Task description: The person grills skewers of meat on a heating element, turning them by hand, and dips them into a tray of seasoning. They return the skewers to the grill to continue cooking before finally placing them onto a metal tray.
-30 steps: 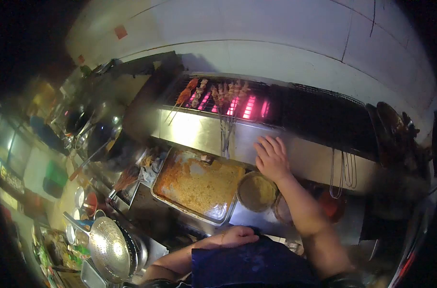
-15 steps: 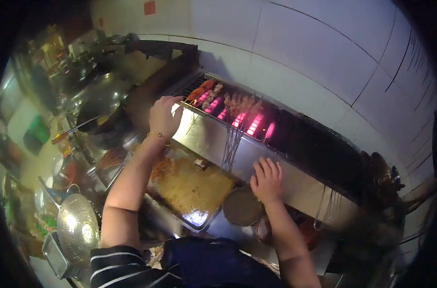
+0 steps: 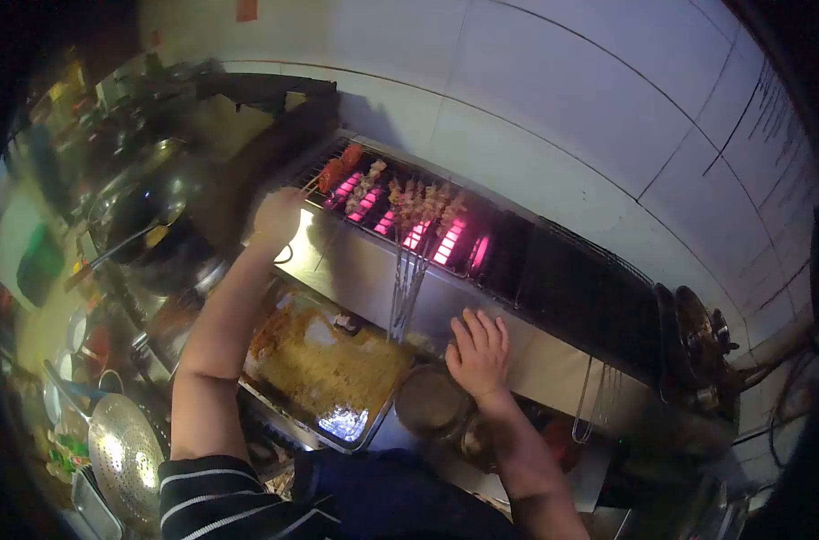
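Note:
My left hand (image 3: pixel 277 219) is closed around the thin stick of a reddish skewer (image 3: pixel 340 169) at the left end of the grill (image 3: pixel 505 256). Its fingertips are mostly hidden behind the back of the hand. Beside that skewer lies a pale meat skewer (image 3: pixel 365 186). Several more meat skewers (image 3: pixel 425 202) are bunched over the glowing pink bars, their long metal shanks hanging over the front panel. My right hand (image 3: pixel 478 353) has its fingers spread against the metal front of the grill, holding nothing.
An oily tray (image 3: pixel 328 364) sits below the grill, next to a round dark lid (image 3: pixel 434 401). At left are a wok (image 3: pixel 153 243) with a ladle and a perforated strainer (image 3: pixel 128 454). A wire tool (image 3: pixel 587 405) hangs at the front right. A tiled wall (image 3: pixel 553 108) stands behind.
The whole view has shifted, so the scene sits further left. My left wrist has turned, hiding fingers that showed before. My right hand stays spread on the grill front.

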A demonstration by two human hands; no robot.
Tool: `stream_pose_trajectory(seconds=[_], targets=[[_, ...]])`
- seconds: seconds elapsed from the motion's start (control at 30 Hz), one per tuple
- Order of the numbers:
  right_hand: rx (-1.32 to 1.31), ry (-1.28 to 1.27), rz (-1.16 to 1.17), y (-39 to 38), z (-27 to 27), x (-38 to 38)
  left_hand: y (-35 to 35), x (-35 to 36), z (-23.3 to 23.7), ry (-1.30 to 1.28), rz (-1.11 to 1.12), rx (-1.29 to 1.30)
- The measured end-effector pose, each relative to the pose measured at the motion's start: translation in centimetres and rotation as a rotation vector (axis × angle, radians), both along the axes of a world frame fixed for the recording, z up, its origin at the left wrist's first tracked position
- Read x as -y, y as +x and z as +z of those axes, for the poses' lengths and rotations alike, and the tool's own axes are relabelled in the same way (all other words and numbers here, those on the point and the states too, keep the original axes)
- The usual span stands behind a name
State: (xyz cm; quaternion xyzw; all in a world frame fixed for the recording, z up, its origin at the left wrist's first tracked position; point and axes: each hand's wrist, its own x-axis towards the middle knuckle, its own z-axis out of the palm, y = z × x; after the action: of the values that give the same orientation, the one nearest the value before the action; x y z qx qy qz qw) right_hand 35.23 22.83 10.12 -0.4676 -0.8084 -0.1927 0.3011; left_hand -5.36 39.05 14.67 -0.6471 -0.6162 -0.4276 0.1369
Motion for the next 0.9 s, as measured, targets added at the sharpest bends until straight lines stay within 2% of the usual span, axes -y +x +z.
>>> stream_pose_trajectory(seconds=[0.1, 0.13, 0.23, 0.27, 0.3, 0.47, 0.57, 0.67, 0.77, 0.8, 0.9], targets=[[-0.008, -0.005, 0.005, 0.0, 0.0, 0.0, 0.3, 0.8, 1.3, -0.597, -0.241, 1.197], [-0.011, -0.010, 0.008, 0.0, 0.1, 0.0, 2.3, 2.3, 3.1, -0.644, -0.239, 1.355], [-0.008, -0.019, 0.009, -0.1, 0.3, 0.1, 2.0, 1.6, 1.1, -0.705, -0.289, 1.561], [-0.006, -0.021, 0.008, -0.1, 0.4, 0.1, 1.5, 1.2, 0.2, -0.757, -0.441, 1.648], [-0.007, -0.016, 0.006, 0.0, 0.3, 0.1, 1.2, 0.8, -0.7, -0.768, -0.410, 1.640], [-0.011, -0.020, 0.002, -0.1, 0.3, 0.1, 2.3, 2.1, 0.9, -0.828, -0.345, 1.581], [-0.026, 0.001, 0.009, -0.1, 0.2, 0.1, 2.9, 2.9, 1.9, -0.800, -0.220, 1.384], [-0.019, -0.002, 0.000, -0.2, 0.7, 0.3, 2.4, 3.1, 1.0, -0.661, -0.153, 1.148], [-0.017, 0.004, -0.003, -0.1, 0.4, 0.2, 2.2, 4.2, 0.6, -0.163, -0.042, 0.364], [-0.021, -0.002, 0.003, 0.0, 0.4, 0.0, 2.6, 4.6, 0.8, 0.003, -0.009, 0.218], [-0.025, -0.025, 0.011, 0.1, 0.2, 0.2, 5.6, 7.9, 5.2, -0.202, -0.036, -0.079]])
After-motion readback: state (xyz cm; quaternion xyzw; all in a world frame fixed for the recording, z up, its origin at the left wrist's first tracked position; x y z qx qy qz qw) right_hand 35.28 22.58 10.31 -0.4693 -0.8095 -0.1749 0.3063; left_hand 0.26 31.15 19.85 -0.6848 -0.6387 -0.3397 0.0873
